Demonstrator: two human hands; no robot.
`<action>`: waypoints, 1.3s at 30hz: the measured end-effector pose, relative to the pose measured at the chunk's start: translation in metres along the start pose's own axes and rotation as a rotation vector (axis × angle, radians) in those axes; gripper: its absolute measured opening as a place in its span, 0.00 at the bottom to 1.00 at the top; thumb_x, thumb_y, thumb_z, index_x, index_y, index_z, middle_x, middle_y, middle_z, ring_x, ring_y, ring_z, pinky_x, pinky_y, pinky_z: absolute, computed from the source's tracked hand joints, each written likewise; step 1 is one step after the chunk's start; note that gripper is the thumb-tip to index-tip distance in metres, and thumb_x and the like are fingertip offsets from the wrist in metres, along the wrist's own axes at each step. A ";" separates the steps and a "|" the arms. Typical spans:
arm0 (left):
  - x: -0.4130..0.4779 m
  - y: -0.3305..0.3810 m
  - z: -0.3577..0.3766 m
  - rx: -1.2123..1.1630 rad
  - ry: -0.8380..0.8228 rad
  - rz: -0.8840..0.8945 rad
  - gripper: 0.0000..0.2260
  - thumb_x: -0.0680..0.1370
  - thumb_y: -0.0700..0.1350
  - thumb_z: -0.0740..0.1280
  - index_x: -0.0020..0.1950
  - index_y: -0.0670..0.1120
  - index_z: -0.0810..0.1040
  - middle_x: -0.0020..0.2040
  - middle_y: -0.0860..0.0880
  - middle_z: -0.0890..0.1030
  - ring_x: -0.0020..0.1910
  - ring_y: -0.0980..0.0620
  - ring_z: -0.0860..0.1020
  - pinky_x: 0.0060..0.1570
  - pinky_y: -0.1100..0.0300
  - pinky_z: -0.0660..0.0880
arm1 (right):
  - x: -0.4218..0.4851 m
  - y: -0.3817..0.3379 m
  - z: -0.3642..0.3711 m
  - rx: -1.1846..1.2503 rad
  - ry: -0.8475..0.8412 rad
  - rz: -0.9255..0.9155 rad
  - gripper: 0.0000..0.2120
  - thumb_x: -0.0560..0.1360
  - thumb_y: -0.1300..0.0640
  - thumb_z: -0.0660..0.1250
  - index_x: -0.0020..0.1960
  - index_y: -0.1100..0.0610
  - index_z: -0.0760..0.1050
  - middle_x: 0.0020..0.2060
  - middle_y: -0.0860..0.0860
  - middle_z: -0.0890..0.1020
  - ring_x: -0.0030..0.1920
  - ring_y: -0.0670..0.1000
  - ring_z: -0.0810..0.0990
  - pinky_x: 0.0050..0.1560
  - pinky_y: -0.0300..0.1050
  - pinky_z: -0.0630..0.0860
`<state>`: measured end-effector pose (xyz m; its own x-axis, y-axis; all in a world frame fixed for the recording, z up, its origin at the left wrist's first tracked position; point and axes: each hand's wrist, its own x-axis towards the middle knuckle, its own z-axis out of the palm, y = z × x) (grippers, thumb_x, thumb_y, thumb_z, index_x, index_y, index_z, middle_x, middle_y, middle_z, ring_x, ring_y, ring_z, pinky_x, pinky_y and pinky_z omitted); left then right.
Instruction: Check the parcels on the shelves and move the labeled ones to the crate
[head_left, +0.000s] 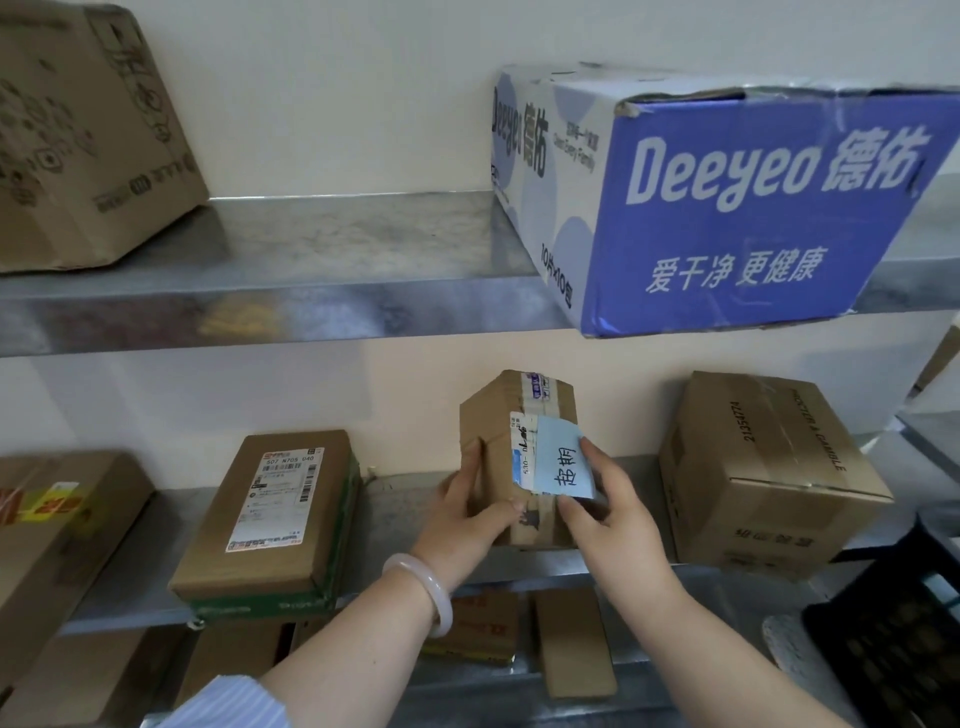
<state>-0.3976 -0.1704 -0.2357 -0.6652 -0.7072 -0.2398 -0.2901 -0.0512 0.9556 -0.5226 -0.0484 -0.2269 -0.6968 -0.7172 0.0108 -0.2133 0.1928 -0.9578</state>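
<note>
While both forearms reached up from the bottom of the view, the left hand gripped the left side of a small parcel, fingers curled round its edge and thumb pressed on the lower front. The right hand grasped the parcel's right side, thumb on the tape beside the left thumb, fingertips against the right edge of a blue note with handwriting stuck on the front. A pale bracelet sat on the left wrist. The parcel stood upright between the two sets of fingers, over the middle shelf; whether its base touched the metal could not be told. Well left of the left fingers lay a flat parcel with a white printed label, and beyond it another brown parcel. Just right of the right fingers stood a larger brown box, apart from the hand. Above the fingers, a blue box overhung the upper shelf's edge, with a printed brown box far to the left. Below and right of the right fingers was a black crate.
</note>
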 end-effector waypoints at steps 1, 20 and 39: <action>0.001 0.000 0.000 0.013 -0.018 0.017 0.39 0.72 0.56 0.71 0.77 0.66 0.53 0.72 0.53 0.67 0.65 0.54 0.70 0.61 0.60 0.71 | -0.003 0.001 0.001 0.002 0.018 -0.009 0.29 0.77 0.61 0.67 0.68 0.35 0.62 0.60 0.39 0.74 0.62 0.41 0.74 0.46 0.27 0.75; -0.054 0.003 0.007 -0.097 -0.804 0.120 0.29 0.66 0.49 0.76 0.66 0.58 0.75 0.55 0.57 0.84 0.56 0.57 0.82 0.52 0.61 0.78 | -0.206 -0.019 0.030 -0.407 0.703 0.081 0.36 0.69 0.43 0.73 0.70 0.31 0.57 0.69 0.27 0.59 0.71 0.30 0.56 0.71 0.38 0.58; -0.442 -0.027 0.065 0.045 -1.850 0.083 0.28 0.76 0.39 0.71 0.71 0.62 0.70 0.61 0.53 0.82 0.59 0.50 0.81 0.60 0.46 0.77 | -0.638 -0.129 0.172 -0.793 1.494 0.933 0.50 0.62 0.25 0.62 0.75 0.34 0.38 0.78 0.42 0.47 0.77 0.43 0.44 0.77 0.51 0.48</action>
<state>-0.1411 0.1894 -0.1663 -0.4801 0.8729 -0.0866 -0.2168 -0.0225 0.9759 0.0672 0.2696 -0.1597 -0.5966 0.7585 0.2623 0.6004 0.6387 -0.4813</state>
